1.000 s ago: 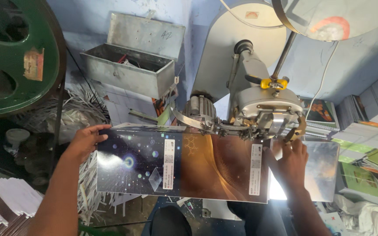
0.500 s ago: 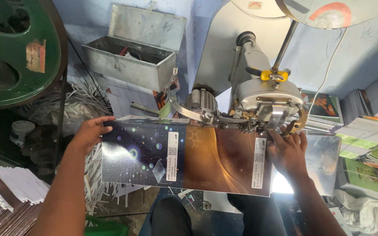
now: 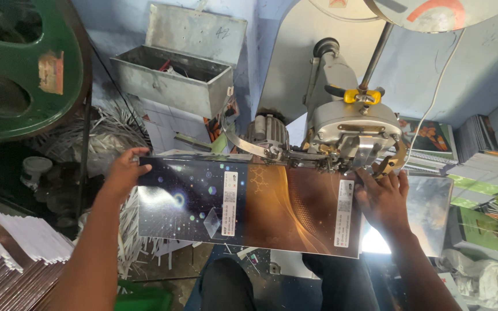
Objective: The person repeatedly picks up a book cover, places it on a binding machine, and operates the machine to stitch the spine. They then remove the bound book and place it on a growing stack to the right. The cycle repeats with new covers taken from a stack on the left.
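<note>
Far left: big green wheel stands close by the person's left elbow, a stack of white-edged booklets below it. A sleeve or loose sheet drifting that way could catch if the wheel turns; I cannot tell whether it does.

Left hand: fingers curl over the left edge of the glossy printed cover sheet, thumb on top, pinching that edge. Sheet is held level, dark starry panel at left, orange-brown panel at right, its far edge tucked under the grey stitching machine. Only the edge is held here; if the sheet sags or skews, the far edge would likely sit crooked under the head.

Under the sheet: paper trimmings litter the floor, a slip or snag risk for the feet.

Centre back: open grey metal box behind the sheet, apart from it.

Right hand: laid flat on the sheet's right end, fingers spread and pressing down, closing on nothing. Fingertips lie just beside the metal parts at the machine's head. Main hazard, in my judgement: a finger creeping forward as the sheet feeds could get pinched or pierced.

Far right: stacked printed books, well apart.
</note>
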